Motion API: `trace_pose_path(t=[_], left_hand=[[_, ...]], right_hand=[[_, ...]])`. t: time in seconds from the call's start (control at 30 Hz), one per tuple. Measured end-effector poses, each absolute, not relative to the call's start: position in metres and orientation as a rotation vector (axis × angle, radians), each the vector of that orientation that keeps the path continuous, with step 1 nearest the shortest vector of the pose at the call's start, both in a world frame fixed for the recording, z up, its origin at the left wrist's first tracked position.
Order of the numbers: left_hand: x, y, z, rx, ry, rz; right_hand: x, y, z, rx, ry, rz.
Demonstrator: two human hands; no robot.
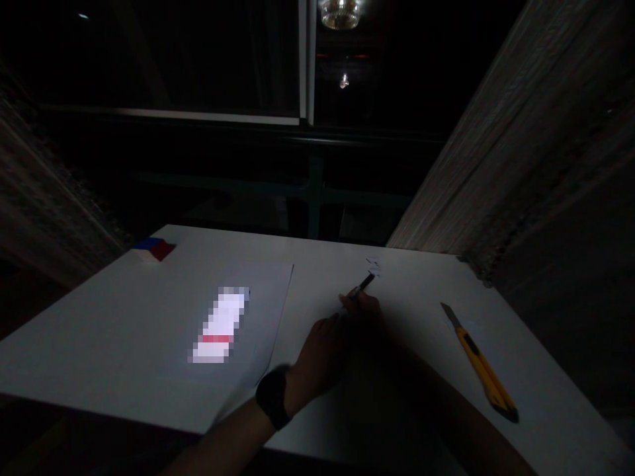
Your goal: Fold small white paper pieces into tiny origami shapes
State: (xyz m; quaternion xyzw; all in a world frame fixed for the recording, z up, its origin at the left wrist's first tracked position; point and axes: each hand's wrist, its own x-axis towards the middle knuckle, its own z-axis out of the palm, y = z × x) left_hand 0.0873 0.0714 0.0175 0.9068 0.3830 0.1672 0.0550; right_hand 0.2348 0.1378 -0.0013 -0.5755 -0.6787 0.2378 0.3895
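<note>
My right hand (364, 309) is closed around a slim dark pen (366, 283), whose dark end points up and away from me. My left hand (321, 347), with a black watch (274, 396) on the wrist, lies close against the right one. Its fingers curl in shadow, and what they hold, if anything, is hidden. Small pieces or marks with dark lines (374, 266) show on the white table (327, 258) just past the pen. Off to the right lies a yellow utility knife (479, 362) with its blade end pointing away from me.
Left of my hands, a lit phone (218, 325) with a blurred screen rests on white paper (278, 291). A blue, red and white block (155, 249) stands at the far left corner. Curtains (461, 145) hang beside a dark window (306, 66). The light is dim.
</note>
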Motion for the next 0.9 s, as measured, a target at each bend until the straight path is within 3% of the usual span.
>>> trace_pose_path(t=[0.9], left_hand=[[0.0868,0.0712,0.0177,2.760,1.144,0.529]], right_hand=[[0.2339,0.1387,-0.0014,-1.484,-1.762,0.542]])
